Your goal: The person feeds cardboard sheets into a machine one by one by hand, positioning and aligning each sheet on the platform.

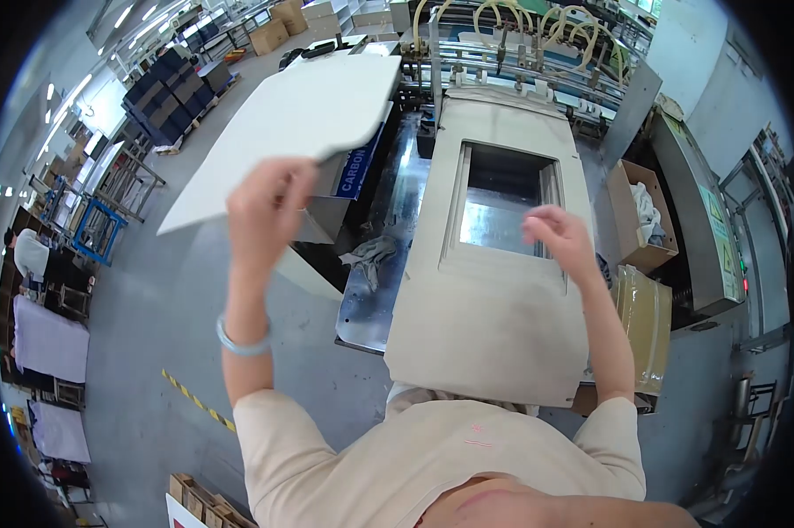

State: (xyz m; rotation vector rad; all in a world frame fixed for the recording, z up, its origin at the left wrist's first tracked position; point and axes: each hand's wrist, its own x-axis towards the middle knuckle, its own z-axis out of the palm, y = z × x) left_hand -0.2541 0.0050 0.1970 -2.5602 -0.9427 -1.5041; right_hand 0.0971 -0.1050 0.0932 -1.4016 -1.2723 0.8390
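Observation:
My left hand [272,202] is closed at the near edge of a large white sheet [282,114], fingers curled by the spot where that edge bends. Part of the grip is hidden behind the hand. The sheet spreads out to the left, over a blue box marked CARBON [353,172]. In front of me lies a stack of beige boards [489,330] with a rectangular opening cut through it; a shiny metal surface [493,220] shows inside. Above the right edge of that opening is my right hand [566,239], fingers curled in, with nothing visible in them.
A machine with hoses and rollers [520,62] stands at the far end of the boards. A crumpled grey cloth [370,258] lies on the metal bed [366,312]. To the right are an open cardboard box [630,211] and a taped carton [647,326].

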